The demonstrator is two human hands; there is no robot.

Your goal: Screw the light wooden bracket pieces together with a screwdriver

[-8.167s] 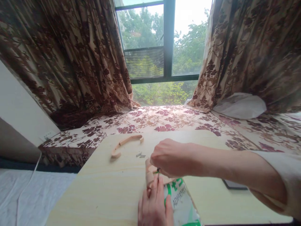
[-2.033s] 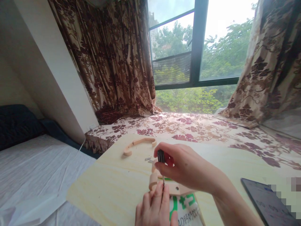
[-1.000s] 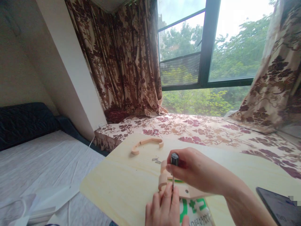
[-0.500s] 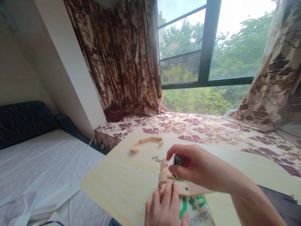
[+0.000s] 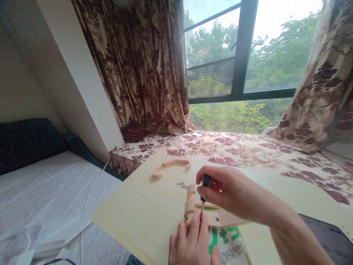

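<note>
My right hand (image 5: 230, 187) is closed around the black handle of a screwdriver (image 5: 206, 181), which stands nearly upright with its shaft pointing down. The tip is hidden by the fingers of my left hand (image 5: 189, 239). Those fingers press on the near end of a pale wooden part (image 5: 226, 219) that has curved ends and a dark hole. A similar wooden piece (image 5: 193, 192) lies just behind it. Underneath is a plastic packet (image 5: 227, 244) with green print and dark lettering.
A loose curved wooden piece (image 5: 172, 164) lies farther back on the pale tabletop (image 5: 138, 206). Several small metal screws (image 5: 182, 185) lie nearer. A dark-screened device (image 5: 322, 235) is at the right. A bed (image 5: 55, 184) stands left, and a flowered window seat (image 5: 228, 147) lies behind.
The screwdriver handle has turned slightly within my right hand, and the fingers have shifted a little on it. My left hand stays at the wooden part. The view has moved slightly.
</note>
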